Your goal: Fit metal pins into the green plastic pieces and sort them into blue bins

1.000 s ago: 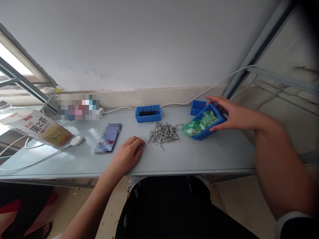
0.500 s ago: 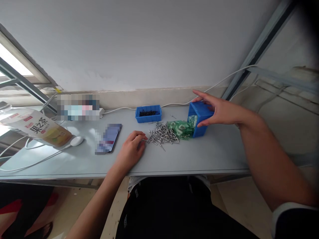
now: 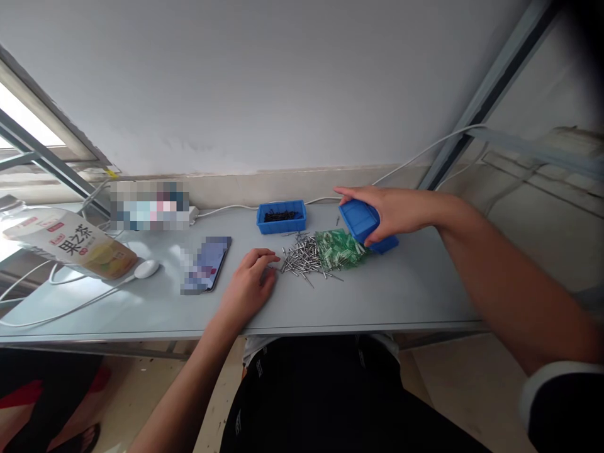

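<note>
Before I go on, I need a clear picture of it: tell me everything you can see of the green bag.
The green bag looks like thin, see-through plastic, crumpled, with small pale pieces showing through; they are too small to identify. It lies on the grey table, its left side against the pile of metal pins. At its right is the tilted blue bin, gripped by the right hand. Whether the bag is sealed, I cannot tell.

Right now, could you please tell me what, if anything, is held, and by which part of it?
The right hand holds a blue bin, thumb at its near side, fingers at its far side. Whether the left hand holds anything is unclear.
</note>
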Motion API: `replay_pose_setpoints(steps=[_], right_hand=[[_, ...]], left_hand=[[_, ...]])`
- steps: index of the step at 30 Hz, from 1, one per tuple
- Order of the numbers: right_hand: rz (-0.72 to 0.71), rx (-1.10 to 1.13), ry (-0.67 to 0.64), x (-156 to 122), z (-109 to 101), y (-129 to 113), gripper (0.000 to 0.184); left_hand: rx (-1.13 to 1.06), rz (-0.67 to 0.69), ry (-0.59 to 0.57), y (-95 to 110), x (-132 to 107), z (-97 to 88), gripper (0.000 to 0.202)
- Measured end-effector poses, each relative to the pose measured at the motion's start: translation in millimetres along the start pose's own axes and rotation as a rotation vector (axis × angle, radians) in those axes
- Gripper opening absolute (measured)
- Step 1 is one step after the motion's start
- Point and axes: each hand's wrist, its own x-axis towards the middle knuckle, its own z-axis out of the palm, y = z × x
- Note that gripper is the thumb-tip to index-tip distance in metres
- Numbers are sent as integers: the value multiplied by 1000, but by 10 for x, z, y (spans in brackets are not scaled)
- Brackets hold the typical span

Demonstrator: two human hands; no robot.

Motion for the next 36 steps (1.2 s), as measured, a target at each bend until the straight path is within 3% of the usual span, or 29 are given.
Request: replay_pose_setpoints(steps=[9, 15, 26, 31, 36], right_hand=[[-89, -87, -55, 152, 99, 59, 120], [-119, -114, -23, 136, 58, 54, 116], [-42, -99, 307, 121, -283, -136, 111], [-3, -124, 445, 246, -228, 81, 83], [100, -97, 533, 410, -93, 487, 72]], left_hand=[[-5, 1, 11, 20, -2, -2, 30], [-5, 0, 7, 23, -1, -6, 29], [5, 15, 16, 17, -15, -2, 32], [7, 3, 15, 35, -1, -12, 32], [10, -1, 25, 50, 0, -16, 30]])
